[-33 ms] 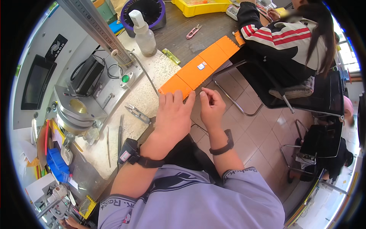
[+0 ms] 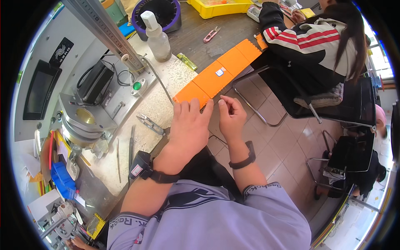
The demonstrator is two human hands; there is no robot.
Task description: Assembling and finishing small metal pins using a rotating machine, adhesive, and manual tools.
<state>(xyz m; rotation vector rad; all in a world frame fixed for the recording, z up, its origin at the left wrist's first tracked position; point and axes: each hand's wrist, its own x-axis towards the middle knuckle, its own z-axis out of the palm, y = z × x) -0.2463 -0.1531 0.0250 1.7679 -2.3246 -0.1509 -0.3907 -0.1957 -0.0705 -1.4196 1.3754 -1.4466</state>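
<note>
We have both hands at the near end of the orange strip (image 2: pixel 218 73), which lies along the bench's (image 2: pixel 166 100) right edge. Its long axis runs away from us, up and to the right, toward the seated person (image 2: pixel 316 37) at its far end. Our left hand (image 2: pixel 189 125) lies flat, fingers extended and together, fingertips resting on the strip's near end. Our right hand (image 2: pixel 231 116) sits just beside it, off the bench edge, fingers curled and thumb pinched to forefinger; whether it grips anything we cannot tell. So the strip lies straight ahead of the left fingertips, and the left hand is the nearer one. Small pliers (image 2: pixel 150 123) lie on the bench just left of the left hand.
</note>
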